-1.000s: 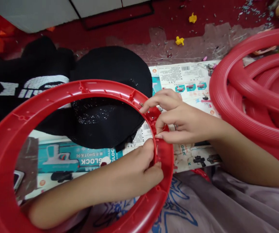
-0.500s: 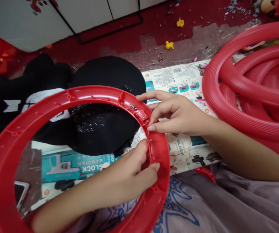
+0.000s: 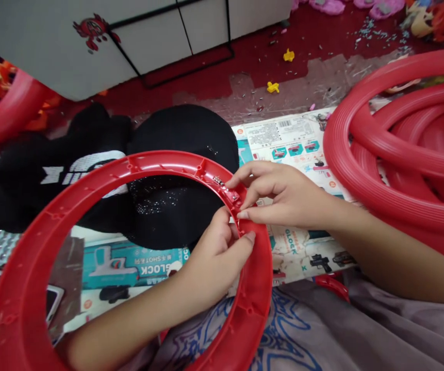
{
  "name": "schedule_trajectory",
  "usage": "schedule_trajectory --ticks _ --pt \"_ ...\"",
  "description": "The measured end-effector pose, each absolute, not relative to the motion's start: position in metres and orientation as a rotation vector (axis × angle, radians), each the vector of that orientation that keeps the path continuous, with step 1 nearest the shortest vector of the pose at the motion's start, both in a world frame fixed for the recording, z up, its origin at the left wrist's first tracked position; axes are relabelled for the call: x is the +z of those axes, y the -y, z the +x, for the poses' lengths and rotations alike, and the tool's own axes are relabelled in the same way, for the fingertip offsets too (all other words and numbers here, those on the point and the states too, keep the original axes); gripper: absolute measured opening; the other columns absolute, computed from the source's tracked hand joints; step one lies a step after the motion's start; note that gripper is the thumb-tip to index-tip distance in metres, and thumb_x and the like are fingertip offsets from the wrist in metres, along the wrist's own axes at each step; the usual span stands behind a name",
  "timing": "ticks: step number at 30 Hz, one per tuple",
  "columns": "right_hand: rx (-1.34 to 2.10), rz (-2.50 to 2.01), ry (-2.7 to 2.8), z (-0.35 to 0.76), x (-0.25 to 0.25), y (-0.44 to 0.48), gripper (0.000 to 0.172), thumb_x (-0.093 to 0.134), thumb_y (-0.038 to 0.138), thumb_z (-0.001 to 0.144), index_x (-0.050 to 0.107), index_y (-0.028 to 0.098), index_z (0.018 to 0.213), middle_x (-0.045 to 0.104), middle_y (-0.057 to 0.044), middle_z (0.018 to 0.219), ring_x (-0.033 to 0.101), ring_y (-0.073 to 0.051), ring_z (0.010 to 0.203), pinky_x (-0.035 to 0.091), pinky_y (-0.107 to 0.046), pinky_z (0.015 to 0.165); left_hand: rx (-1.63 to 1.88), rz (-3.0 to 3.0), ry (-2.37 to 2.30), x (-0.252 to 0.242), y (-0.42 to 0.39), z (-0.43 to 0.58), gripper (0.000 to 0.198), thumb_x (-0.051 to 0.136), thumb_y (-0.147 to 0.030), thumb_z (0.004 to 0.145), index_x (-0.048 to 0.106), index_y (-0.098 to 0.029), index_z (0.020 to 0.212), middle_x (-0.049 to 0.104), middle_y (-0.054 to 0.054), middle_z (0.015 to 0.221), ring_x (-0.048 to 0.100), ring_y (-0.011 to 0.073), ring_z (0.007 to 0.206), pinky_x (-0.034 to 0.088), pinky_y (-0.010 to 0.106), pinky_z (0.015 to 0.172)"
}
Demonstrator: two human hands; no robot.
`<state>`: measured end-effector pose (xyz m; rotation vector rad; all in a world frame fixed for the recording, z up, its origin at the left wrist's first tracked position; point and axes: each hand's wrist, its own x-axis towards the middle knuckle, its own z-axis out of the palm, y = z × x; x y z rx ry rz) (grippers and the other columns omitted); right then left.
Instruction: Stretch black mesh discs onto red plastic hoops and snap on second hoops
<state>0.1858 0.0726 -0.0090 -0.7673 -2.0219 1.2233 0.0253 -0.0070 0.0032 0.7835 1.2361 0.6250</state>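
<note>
A red plastic ring (image 3: 94, 190), its hollow ribbed side facing up, lies tilted across my lap and the printed card. My left hand (image 3: 225, 252) reaches through its middle and is closed around the inner rim at the right, thumb on top and fingers beneath. Just above it, my right hand (image 3: 272, 198) has its thumb and fingers bent together over the channel, pinching at a thin wire that is mostly hidden. By the right index fingertip sits a small metal contact piece (image 3: 219, 181) in the channel.
A black cap-like cloth item (image 3: 183, 129) lies behind the ring. Printed card sheets (image 3: 268, 129) cover the work surface. Several red ribbed rings (image 3: 345, 170) are piled at the right. Yellow pieces (image 3: 273, 87) lie on the red floor before a white cabinet (image 3: 160, 51). A phone-like device (image 3: 56, 301) shows at left.
The view has tilted up slightly. My left hand has slid up along the inner rim, closer to my right hand. My right hand stays at the same part of the ring.
</note>
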Motion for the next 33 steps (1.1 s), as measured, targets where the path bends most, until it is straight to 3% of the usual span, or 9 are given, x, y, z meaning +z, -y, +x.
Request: schedule_trajectory --ticks 3,7,12,21,27,33 --pt "1.169 -0.681 2.114 0.186 -0.01 -0.071 0.01 0.062 0.011 0.076 0.069 0.017 0.072 0.065 -0.007 0.104 0.063 -0.017 0.094 0.051 -0.036 0.086 0.515 0.915 -1.285 -0.003 0.009 0.02 0.034 0.052 -0.019 0.082 0.044 -0.021 0.115 0.06 -0.002 0.085 0.058 0.0111 0.064 0.048 0.02 0.053" --pt "1.093 -0.634 2.204 0.187 -0.008 -0.067 0.012 0.057 0.012 0.082 0.068 0.018 0.081 0.061 -0.01 0.119 0.06 -0.018 0.107 0.049 -0.036 0.092 0.367 1.119 -1.303 0.002 0.006 0.011 0.035 0.049 -0.014 0.077 0.043 -0.019 0.112 0.059 0.001 0.091 0.058 0.0133 0.07 0.049 0.025 0.058" --pt "0.852 -0.7 2.211 0.186 -0.004 -0.063 0.006 0.065 0.02 0.079 0.068 0.022 0.075 0.057 -0.006 0.13 0.042 -0.025 0.129 0.031 -0.048 0.11 0.264 1.161 -1.232 0.011 0.006 0.008 0.032 0.047 -0.016 0.08 0.041 -0.018 0.112 0.059 0.003 0.091 0.06 0.0174 0.08 0.05 0.028 0.064" --pt "1.15 -0.726 2.243 0.185 -0.005 -0.066 0.009 0.064 0.016 0.08 0.069 0.02 0.074 0.05 -0.008 0.136 0.045 -0.023 0.127 0.035 -0.045 0.106 0.068 1.253 -1.177 0.018 0.005 0.008 0.021 0.046 -0.018 0.083 0.041 -0.02 0.104 0.057 0.004 0.098 0.058 0.0211 0.092 0.05 0.036 0.078" --pt "1.079 -0.752 2.204 0.182 -0.009 -0.064 0.007 0.065 0.017 0.079 0.067 0.021 0.074 0.05 -0.008 0.135 0.043 -0.023 0.129 0.032 -0.046 0.109 0.086 1.204 -1.19 0.017 0.004 0.007 0.026 0.048 -0.019 0.082 0.042 -0.019 0.107 0.059 0.005 0.099 0.059 0.0203 0.089 0.05 0.033 0.074" --pt "0.653 -0.631 2.306 0.185 -0.01 -0.065 0.014 0.055 0.014 0.081 0.066 0.022 0.078 0.053 -0.007 0.13 0.046 -0.023 0.12 0.035 -0.045 0.104 0.3 0.993 -1.173 0.006 0.009 0.006 0.035 0.047 -0.018 0.082 0.04 -0.021 0.116 0.055 -0.001 0.085 0.052 0.0111 0.065 0.044 0.023 0.055"
